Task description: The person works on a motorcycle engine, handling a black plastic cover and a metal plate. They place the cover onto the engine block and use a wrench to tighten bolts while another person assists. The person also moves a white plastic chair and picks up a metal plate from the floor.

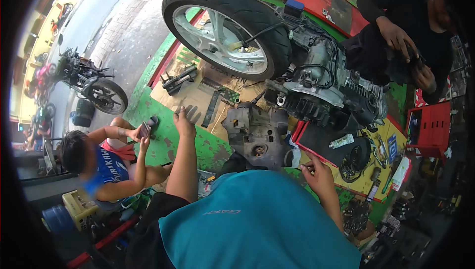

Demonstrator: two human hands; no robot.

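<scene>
Basically, grey casing (255, 138) sits mid-frame, between the two hands. From the left hand (185, 120) it lies to the right and a bit lower; from the right hand (317, 174) it's up and to the left. Right hand looks nearer in the frame, with a white cloth (296, 155) in between. Casing is blocky with holes, so no clear long axis. Both hands look apart from it.

Left hand: spread wide, nothing held, over the cardboard sheet (195, 97). Just right of its fingers is a dark flat strip (213, 108), long axis running lower left to upper right. Right hand: fingers loosely curled, thumb close to the fingertips; can't tell if anything small is pinched.

Engine (316, 66) with wheel (213, 48) fills upper centre; metal bracket (179, 78) on the cardboard, left of centre.

Containers: red cabinet (428, 140) at right edge, inside not readable. Yellow boxy container (79, 209) and blue bottle (58, 218) at lower left, contents not visible. Dark loose parts (355, 214) heaped at lower right; can't tell what tray, if any, holds them. White tube (341, 141) on a black panel (319, 143), right of centre, contents hidden; coiled cable (354, 167) just below.
</scene>
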